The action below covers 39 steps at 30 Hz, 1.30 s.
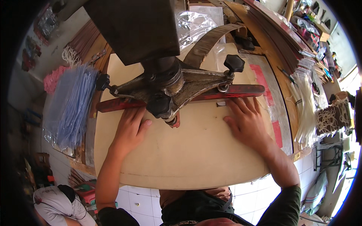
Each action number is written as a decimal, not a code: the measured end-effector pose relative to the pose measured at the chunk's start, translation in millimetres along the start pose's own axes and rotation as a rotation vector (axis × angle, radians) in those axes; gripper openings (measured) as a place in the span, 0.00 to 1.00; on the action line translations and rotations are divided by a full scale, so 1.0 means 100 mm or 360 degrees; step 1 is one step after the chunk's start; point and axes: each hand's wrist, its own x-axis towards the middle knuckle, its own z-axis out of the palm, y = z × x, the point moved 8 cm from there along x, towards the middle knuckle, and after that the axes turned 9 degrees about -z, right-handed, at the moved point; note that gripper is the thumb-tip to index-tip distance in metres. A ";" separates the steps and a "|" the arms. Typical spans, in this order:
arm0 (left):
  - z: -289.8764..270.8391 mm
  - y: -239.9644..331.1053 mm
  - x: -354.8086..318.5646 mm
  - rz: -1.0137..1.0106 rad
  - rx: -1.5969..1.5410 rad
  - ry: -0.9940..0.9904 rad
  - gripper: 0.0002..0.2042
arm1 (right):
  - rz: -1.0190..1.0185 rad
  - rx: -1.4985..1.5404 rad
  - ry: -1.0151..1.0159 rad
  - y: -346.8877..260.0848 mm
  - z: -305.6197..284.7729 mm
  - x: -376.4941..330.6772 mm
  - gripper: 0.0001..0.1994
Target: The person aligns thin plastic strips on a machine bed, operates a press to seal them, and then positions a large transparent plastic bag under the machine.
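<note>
A large tan board (188,158) with a rounded near edge lies in front of me. My left hand (131,126) rests palm down on it, thumb apart, with fingertips reaching to the red bar (241,90) of a machine. On the right, my right hand (249,122) lies flat on the board, fingers stretched forward; their tips are partly hidden at the same bar. Neither hand holds anything. Above the bar is a worn metal bracket (200,81) with black knobs, under a dark machine head (135,30). A small metallic piece (221,104) is near my right fingers.
Clear bluish plastic sleeves (69,105) are stacked at the left, beside a pink bundle (55,78). Pale strips (304,107) hang at the right edge. A curved dark belt (211,39) and crumpled clear plastic (192,26) are behind. Another person (62,205) is at the lower left.
</note>
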 end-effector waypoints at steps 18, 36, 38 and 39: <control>-0.02 0.07 -0.01 0.0029 0.0019 0.0076 0.22 | 0.0011 -0.0009 -0.0004 0.02 0.00 -0.03 0.25; -0.01 -0.04 -0.07 0.0046 -0.0020 0.0094 0.23 | -0.0001 0.0004 -0.0010 -0.08 0.01 0.06 0.24; -0.03 -0.03 -0.07 0.0073 -0.0036 0.0145 0.23 | 0.0016 -0.0007 -0.0035 -0.09 -0.01 0.08 0.24; -0.03 -0.04 -0.07 0.0081 -0.0042 0.0166 0.23 | 0.0015 0.0000 -0.0025 -0.11 -0.03 0.09 0.24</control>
